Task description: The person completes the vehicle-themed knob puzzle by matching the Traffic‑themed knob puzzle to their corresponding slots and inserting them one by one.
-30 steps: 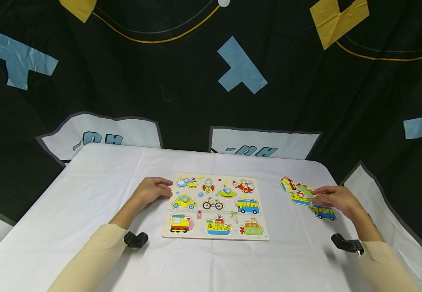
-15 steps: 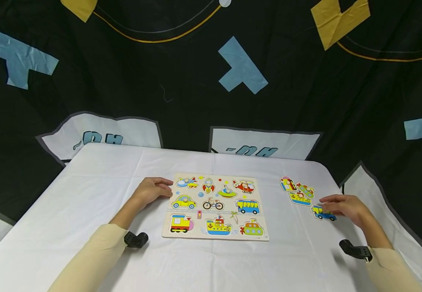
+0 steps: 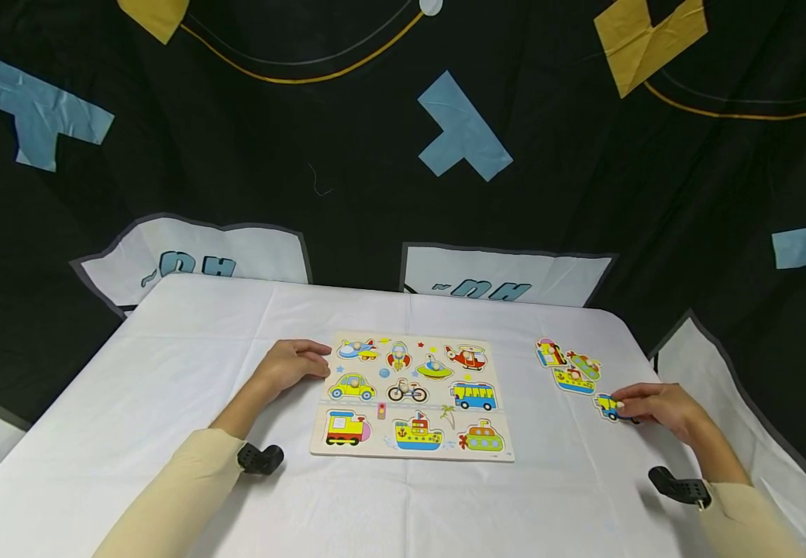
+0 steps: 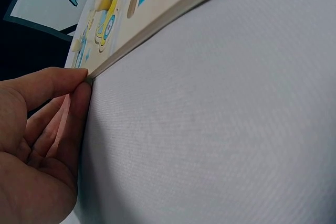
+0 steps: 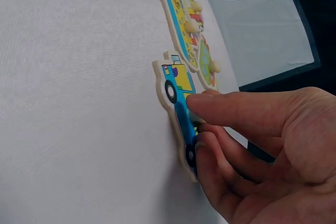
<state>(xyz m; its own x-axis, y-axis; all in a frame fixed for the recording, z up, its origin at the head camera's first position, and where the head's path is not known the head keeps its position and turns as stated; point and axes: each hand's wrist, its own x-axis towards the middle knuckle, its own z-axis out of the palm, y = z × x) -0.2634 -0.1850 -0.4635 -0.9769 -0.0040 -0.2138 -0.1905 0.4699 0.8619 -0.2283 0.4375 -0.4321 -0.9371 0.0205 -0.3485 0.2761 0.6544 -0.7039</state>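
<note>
At the left edge of the wooden puzzle board (image 3: 403, 457), my left hand (image 3: 286, 366) pinches the rim near its far left corner, thumb and finger meeting there in the left wrist view. My right hand (image 5: 252, 150) holds a blue and yellow bus puzzle piece (image 5: 181, 108), thumb and fingertips gathered over its middle; they hide its knob. The bus is at the table's right side, slightly tilted in the right wrist view. Just beyond it lie a ship piece (image 3: 573, 380), a green submarine piece (image 3: 584, 366) and a train piece (image 3: 550, 353), close together.
Knobbed pieces such as the car (image 3: 351, 386) and helicopter (image 3: 466, 356) sit in the board. Bus (image 3: 473, 395), train (image 3: 347, 428), ship (image 3: 418, 432) and submarine (image 3: 481, 435) pictures show without knobs. A white cloth (image 3: 347, 504) covers the table; a black curtain (image 3: 249, 155) hangs behind.
My right hand has moved from beside the submarine piece toward me, onto the bus piece, and its fingers have closed on it. The left hand stays at the board's edge.
</note>
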